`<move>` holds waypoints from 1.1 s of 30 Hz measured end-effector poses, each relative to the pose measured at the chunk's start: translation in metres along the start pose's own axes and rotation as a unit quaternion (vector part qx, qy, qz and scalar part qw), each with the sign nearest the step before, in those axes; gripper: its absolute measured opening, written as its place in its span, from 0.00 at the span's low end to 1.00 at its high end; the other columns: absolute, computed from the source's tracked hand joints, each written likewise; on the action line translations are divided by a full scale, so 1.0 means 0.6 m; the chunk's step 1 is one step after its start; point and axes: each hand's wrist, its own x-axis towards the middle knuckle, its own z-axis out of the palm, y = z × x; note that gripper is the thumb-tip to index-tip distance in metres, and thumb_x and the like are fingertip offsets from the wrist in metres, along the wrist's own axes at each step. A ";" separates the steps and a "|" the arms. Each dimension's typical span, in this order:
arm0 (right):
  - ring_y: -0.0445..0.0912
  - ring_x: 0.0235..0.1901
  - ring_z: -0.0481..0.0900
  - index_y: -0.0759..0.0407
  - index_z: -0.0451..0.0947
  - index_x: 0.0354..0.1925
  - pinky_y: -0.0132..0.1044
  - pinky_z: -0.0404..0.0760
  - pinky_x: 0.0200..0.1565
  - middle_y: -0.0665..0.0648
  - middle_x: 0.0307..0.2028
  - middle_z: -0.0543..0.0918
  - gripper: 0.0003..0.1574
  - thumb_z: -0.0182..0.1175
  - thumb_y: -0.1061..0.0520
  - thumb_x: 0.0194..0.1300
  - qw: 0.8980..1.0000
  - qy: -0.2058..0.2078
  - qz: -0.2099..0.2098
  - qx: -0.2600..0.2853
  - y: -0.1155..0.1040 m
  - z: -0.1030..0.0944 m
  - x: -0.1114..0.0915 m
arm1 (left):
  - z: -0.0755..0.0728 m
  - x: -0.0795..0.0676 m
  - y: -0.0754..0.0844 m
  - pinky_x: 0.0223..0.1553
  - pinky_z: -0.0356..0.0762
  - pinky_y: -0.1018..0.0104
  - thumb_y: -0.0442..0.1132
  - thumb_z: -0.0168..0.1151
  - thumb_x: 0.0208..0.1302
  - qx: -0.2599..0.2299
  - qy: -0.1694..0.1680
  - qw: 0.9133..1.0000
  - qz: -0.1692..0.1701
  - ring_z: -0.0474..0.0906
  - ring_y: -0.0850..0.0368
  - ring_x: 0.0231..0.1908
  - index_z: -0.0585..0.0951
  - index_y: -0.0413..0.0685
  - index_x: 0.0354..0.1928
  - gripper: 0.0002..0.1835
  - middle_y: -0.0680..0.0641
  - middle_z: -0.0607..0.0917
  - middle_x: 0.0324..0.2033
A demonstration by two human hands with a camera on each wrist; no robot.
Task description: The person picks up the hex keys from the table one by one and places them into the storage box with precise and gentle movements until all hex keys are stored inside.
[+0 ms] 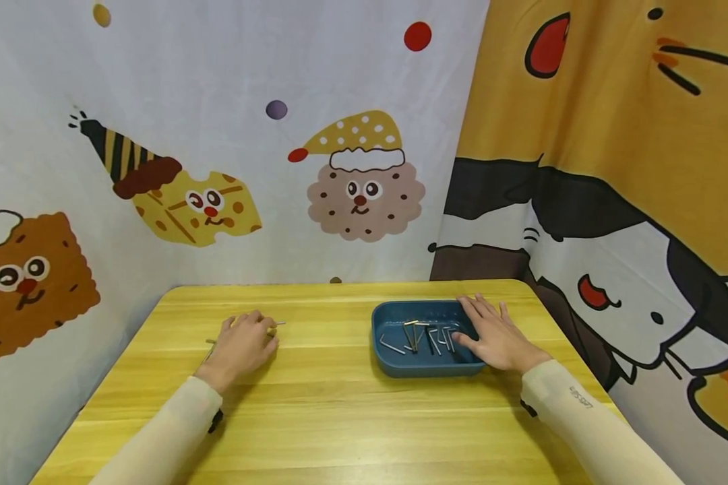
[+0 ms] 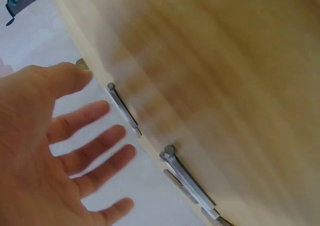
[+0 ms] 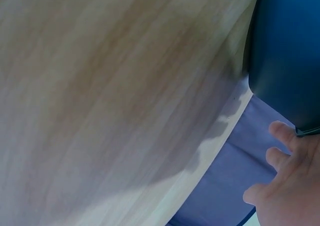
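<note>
My left hand [image 1: 240, 345] hovers low over the left side of the table, fingers apart and loosely bent, holding nothing. Beneath and around it lie several metal hex keys; one hex key [image 2: 123, 106] and a thicker hex key [image 2: 190, 176] show beyond its fingertips in the left wrist view. In the head view the hand partly covers them. My right hand [image 1: 499, 339] rests over the right rim of a blue plastic bin [image 1: 427, 370], thumb inside, other fingers straight and spread along the outside. Several loose hex keys [image 1: 435, 341] lie in the bin.
The yellow wood-grain table [image 1: 315, 417] has rounded far corners. A printed cartoon curtain [image 1: 352, 67] hangs right behind its far edge and along both sides. The bin stands right of the table's middle, near the back.
</note>
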 end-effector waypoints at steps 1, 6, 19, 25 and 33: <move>0.75 0.93 0.50 0.60 0.52 0.95 0.87 0.41 0.87 0.72 0.92 0.59 0.60 0.59 0.29 0.88 1.000 0.000 0.000 0.000 0.000 -0.001 0.000 | -0.002 -0.001 0.000 0.72 0.74 0.13 0.44 0.72 0.82 0.001 -0.004 1.000 -0.006 0.88 0.30 0.61 0.92 0.45 0.62 0.15 0.38 0.92 0.58; 0.74 0.94 0.49 0.59 0.51 0.96 0.86 0.40 0.88 0.71 0.93 0.58 0.60 0.58 0.28 0.88 1.000 -0.003 0.001 -0.002 0.001 0.000 0.002 | -0.007 -0.003 0.003 0.70 0.76 0.12 0.46 0.71 0.82 0.016 -0.019 0.999 -0.031 0.88 0.29 0.58 0.92 0.44 0.60 0.16 0.36 0.92 0.56; 0.73 0.94 0.48 0.58 0.51 0.96 0.85 0.39 0.88 0.70 0.93 0.58 0.60 0.59 0.29 0.88 1.000 -0.007 0.010 0.000 0.001 0.004 -0.002 | -0.013 0.007 0.019 0.61 0.82 0.20 0.45 0.70 0.83 0.026 -0.040 0.998 -0.042 0.89 0.36 0.48 0.92 0.43 0.50 0.12 0.39 0.92 0.47; 0.74 0.94 0.50 0.59 0.53 0.95 0.86 0.41 0.88 0.71 0.92 0.59 0.59 0.59 0.29 0.88 1.000 -0.001 0.008 -0.001 -0.001 0.004 0.001 | -0.016 0.010 0.020 0.58 0.85 0.24 0.44 0.70 0.83 0.032 -0.045 0.998 -0.039 0.87 0.41 0.43 0.91 0.43 0.47 0.11 0.41 0.91 0.43; 0.74 0.93 0.51 0.59 0.53 0.95 0.87 0.43 0.87 0.71 0.92 0.60 0.60 0.59 0.28 0.87 1.000 0.003 0.002 -0.007 -0.001 0.003 -0.001 | -0.016 0.009 0.024 0.56 0.87 0.26 0.42 0.71 0.83 0.037 -0.045 0.998 -0.033 0.86 0.42 0.40 0.90 0.42 0.44 0.10 0.39 0.91 0.42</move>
